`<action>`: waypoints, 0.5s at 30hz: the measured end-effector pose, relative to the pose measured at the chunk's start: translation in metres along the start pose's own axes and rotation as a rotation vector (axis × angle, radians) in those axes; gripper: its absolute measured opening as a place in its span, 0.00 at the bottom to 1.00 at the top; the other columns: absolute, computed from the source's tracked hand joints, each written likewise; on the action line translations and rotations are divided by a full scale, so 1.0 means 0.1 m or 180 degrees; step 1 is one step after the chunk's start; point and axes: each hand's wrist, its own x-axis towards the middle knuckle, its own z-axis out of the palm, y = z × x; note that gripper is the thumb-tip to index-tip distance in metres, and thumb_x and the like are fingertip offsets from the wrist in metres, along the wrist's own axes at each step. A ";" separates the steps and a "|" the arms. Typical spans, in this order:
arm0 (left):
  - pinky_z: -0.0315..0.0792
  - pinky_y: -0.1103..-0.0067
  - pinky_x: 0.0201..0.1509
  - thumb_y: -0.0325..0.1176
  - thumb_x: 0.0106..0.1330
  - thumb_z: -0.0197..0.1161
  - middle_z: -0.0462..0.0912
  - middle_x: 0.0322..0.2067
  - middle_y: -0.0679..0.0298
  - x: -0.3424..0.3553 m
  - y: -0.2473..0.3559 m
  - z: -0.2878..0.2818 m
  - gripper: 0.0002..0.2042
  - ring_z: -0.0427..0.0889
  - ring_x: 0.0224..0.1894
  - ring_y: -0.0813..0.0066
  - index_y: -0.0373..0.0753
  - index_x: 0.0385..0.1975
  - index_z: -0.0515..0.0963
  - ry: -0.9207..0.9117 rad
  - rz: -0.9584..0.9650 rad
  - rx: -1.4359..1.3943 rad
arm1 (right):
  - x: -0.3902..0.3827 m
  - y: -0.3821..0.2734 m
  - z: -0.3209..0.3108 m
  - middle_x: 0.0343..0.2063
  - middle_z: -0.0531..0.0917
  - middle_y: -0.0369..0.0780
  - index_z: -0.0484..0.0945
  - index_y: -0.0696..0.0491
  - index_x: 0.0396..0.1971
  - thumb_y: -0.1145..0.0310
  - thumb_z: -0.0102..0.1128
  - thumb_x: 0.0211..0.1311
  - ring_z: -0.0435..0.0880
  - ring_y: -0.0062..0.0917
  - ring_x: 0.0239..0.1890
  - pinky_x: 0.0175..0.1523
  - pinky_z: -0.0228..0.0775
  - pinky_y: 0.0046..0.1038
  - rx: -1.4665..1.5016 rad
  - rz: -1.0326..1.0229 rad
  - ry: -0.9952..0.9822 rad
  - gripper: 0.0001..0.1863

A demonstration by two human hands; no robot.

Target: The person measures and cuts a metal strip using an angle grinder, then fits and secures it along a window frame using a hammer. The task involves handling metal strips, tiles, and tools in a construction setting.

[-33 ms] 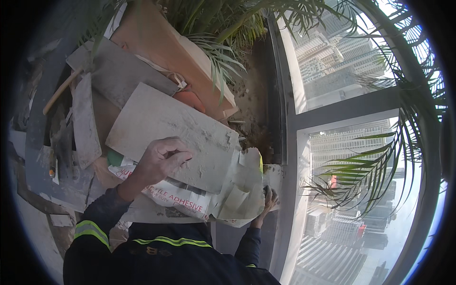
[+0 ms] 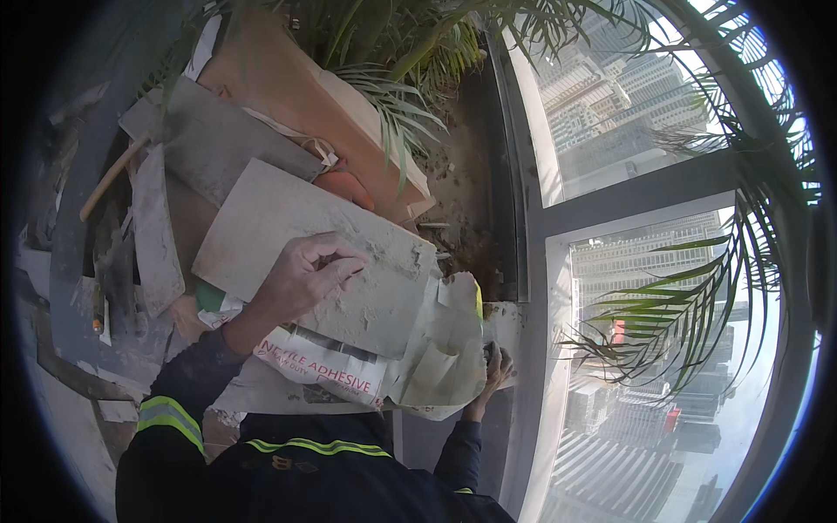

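My left hand (image 2: 307,275) hovers over a dusty grey board (image 2: 261,218), thumb and fingertips pressed together; anything in the pinch is too small to make out. Crumbs of dried material lie on the board. Under its near edge is a white printed adhesive bag (image 2: 323,368). A torn, pale paper sheet (image 2: 433,370), seemingly part of a bag, covers the board's right side. Just past that paper, my right hand (image 2: 497,370) is closed beside the window ledge. A small dark thing shows at its fingers, mostly hidden.
Behind the board lie another grey slab (image 2: 222,126), a brown cardboard piece (image 2: 305,87) and an orange-red thing (image 2: 346,187). A narrow slab (image 2: 157,235) and a wooden handle (image 2: 113,174) are at left. Palm fronds (image 2: 401,105) hang over soil. A framed window (image 2: 645,322) borders the right.
My left hand has moved a little up and to the right over the board, still pinched. My right hand stays at the paper's right edge.
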 end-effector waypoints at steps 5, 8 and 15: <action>0.80 0.80 0.35 0.38 0.76 0.60 0.86 0.44 0.55 2.24 -0.17 0.64 0.23 0.86 0.39 0.75 0.27 0.62 0.75 0.0084 0.0651 0.0858 | 0.04 -0.06 -0.04 0.52 0.79 0.44 0.80 0.53 0.58 0.70 0.63 0.64 0.76 0.44 0.55 0.63 0.63 0.47 -0.0229 0.0194 -0.0050 0.21; 0.73 0.64 0.64 0.47 0.74 0.60 0.81 0.53 0.41 3.72 -0.70 0.86 0.29 0.81 0.57 0.49 0.26 0.63 0.73 0.0791 0.1018 0.1625 | 0.16 -0.08 0.04 0.52 0.79 0.46 0.80 0.55 0.58 0.71 0.61 0.65 0.75 0.45 0.55 0.64 0.62 0.48 -0.0121 0.0013 -0.0013 0.21; 0.57 0.63 0.80 0.55 0.77 0.51 0.59 0.74 0.35 5.72 -1.77 1.77 0.40 0.59 0.77 0.43 0.27 0.76 0.55 0.1296 0.0632 0.1487 | 0.27 -0.18 -0.08 0.51 0.76 0.47 0.79 0.58 0.58 0.69 0.59 0.64 0.72 0.44 0.57 0.65 0.59 0.49 -0.0091 0.0361 -0.0420 0.22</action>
